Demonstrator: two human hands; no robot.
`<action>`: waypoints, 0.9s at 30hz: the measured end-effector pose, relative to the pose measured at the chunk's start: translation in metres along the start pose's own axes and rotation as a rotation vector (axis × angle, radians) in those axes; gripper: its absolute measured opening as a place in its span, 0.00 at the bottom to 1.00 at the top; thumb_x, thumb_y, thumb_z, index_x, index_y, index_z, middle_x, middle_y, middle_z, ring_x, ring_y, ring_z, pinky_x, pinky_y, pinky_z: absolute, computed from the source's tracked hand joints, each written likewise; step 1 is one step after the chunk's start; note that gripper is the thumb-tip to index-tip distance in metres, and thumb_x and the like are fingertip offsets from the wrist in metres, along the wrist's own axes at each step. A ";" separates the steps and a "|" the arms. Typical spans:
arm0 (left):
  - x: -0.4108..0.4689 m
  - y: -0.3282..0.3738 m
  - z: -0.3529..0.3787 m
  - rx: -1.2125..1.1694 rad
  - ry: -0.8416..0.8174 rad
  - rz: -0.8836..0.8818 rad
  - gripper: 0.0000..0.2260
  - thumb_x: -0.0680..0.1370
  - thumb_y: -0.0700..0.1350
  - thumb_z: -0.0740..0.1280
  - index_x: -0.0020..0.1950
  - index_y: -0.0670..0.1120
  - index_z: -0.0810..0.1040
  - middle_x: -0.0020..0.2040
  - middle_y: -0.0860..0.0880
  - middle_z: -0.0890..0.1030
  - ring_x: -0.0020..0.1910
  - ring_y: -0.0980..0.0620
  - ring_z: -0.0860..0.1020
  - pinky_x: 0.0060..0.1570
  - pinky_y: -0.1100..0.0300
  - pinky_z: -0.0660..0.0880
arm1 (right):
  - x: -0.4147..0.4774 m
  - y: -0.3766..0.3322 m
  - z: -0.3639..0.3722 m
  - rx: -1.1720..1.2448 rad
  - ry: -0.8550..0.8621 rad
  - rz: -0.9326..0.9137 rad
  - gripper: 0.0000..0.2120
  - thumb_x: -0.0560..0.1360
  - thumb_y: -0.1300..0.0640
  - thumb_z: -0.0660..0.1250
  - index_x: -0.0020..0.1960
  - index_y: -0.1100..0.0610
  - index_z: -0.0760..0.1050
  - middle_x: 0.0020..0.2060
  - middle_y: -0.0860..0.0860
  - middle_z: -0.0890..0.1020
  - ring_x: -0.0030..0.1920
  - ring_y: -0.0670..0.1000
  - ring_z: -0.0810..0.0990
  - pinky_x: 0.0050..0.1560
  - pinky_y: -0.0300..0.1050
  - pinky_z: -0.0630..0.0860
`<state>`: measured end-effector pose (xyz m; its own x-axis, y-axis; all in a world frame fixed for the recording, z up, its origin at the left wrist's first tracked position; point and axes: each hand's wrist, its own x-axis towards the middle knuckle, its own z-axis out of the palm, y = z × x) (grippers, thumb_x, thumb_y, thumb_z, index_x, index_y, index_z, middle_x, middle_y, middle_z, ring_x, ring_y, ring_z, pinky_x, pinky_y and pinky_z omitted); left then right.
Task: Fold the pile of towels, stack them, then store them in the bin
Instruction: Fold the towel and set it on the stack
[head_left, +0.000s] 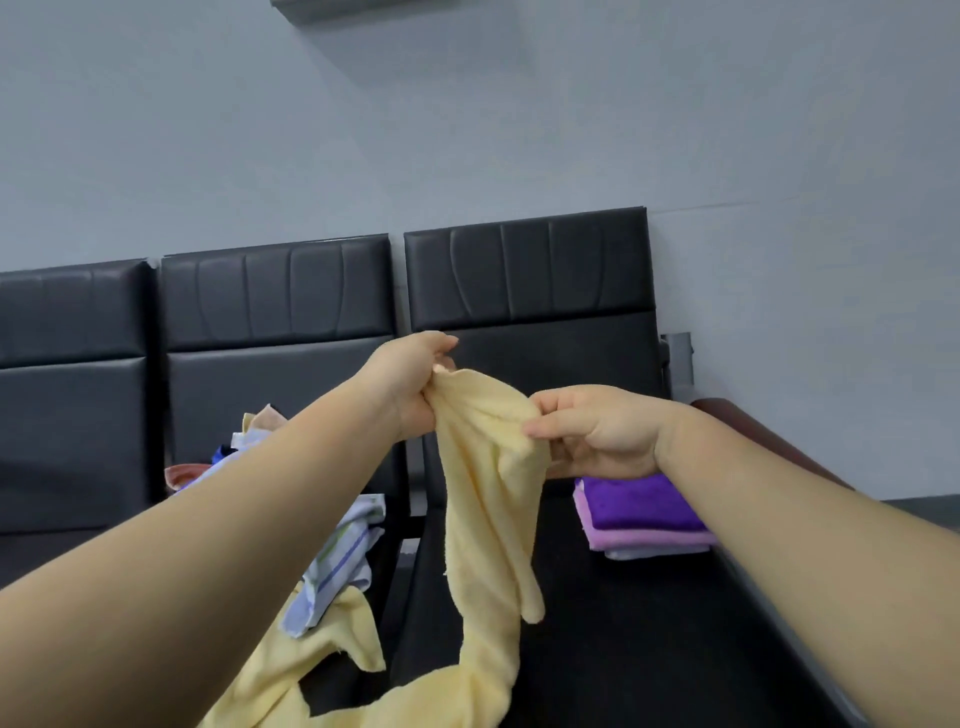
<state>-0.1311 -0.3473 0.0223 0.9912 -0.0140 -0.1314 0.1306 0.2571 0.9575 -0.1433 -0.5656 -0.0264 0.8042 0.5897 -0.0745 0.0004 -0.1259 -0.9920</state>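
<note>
Yellow towel hangs pinched between left hand and right hand.

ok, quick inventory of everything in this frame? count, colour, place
yellow towel: one, pale yellow, held up over the right-most seat, tail hanging to the lower left
folded stack: at least three towels, purple over lilac over white, on the right-most seat
loose pile: count unclear, striped white-blue, pink, blue, on the middle seat
seats: three, black padded, against the wall
wall: one, grey, behind the seats
left hand: one, grips the yellow towel's top edge
right hand: one, pinches the same edge
</note>
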 end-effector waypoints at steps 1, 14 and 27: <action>0.000 -0.004 -0.001 0.066 -0.017 0.002 0.09 0.80 0.46 0.70 0.44 0.44 0.75 0.32 0.51 0.70 0.23 0.52 0.73 0.28 0.59 0.76 | -0.001 0.001 -0.001 0.043 0.016 -0.035 0.06 0.77 0.56 0.70 0.50 0.57 0.76 0.43 0.52 0.84 0.45 0.52 0.83 0.50 0.48 0.81; -0.014 -0.030 -0.024 0.854 -0.543 0.098 0.12 0.79 0.43 0.72 0.36 0.45 0.77 0.31 0.48 0.76 0.30 0.52 0.74 0.32 0.62 0.72 | -0.023 0.016 -0.009 -0.262 -0.056 0.247 0.13 0.72 0.60 0.78 0.55 0.58 0.82 0.53 0.56 0.87 0.53 0.56 0.87 0.58 0.55 0.81; -0.023 -0.019 -0.028 0.682 -0.496 -0.028 0.11 0.80 0.44 0.70 0.62 0.44 0.81 0.55 0.43 0.86 0.52 0.44 0.85 0.46 0.52 0.81 | -0.023 0.008 0.001 -0.521 -0.048 0.288 0.18 0.74 0.62 0.78 0.63 0.58 0.80 0.57 0.54 0.87 0.58 0.56 0.86 0.62 0.57 0.81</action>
<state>-0.1570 -0.3253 -0.0001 0.8605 -0.4759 -0.1819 -0.0194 -0.3874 0.9217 -0.1622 -0.5787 -0.0325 0.7876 0.5077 -0.3493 0.0879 -0.6535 -0.7518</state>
